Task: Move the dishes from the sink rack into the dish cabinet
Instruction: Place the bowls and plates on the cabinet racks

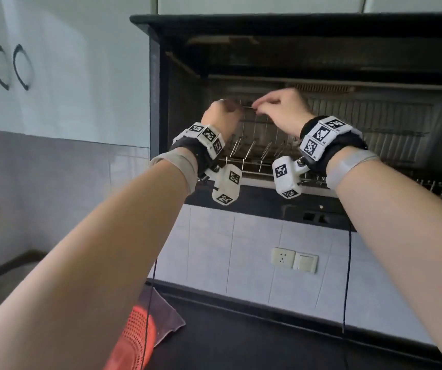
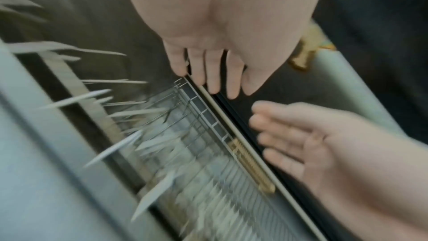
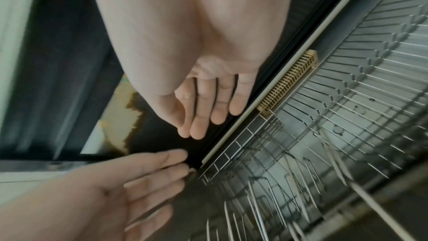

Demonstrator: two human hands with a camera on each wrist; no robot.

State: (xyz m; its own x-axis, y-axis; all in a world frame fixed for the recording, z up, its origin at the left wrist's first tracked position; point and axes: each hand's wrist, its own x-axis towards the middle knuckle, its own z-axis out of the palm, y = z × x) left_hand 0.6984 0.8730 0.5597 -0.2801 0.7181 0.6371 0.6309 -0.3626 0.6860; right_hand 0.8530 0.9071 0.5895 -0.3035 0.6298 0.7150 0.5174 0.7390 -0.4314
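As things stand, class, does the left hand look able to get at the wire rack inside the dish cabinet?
Probably yes: the left hand is already up at the open dish cabinet, beside the wire rack, with nothing between.

Pale tiled wall [image 1: 254, 244] with a socket [image 1: 283, 258] above dark countertop [image 1: 268, 343].

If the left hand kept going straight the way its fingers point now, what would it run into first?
Most likely the pale upper front edge of the dish cabinet: the left hand has its straight fingers already at that strip, just above the wire rack. Whether they touch it is unclear; the picture is blurred.
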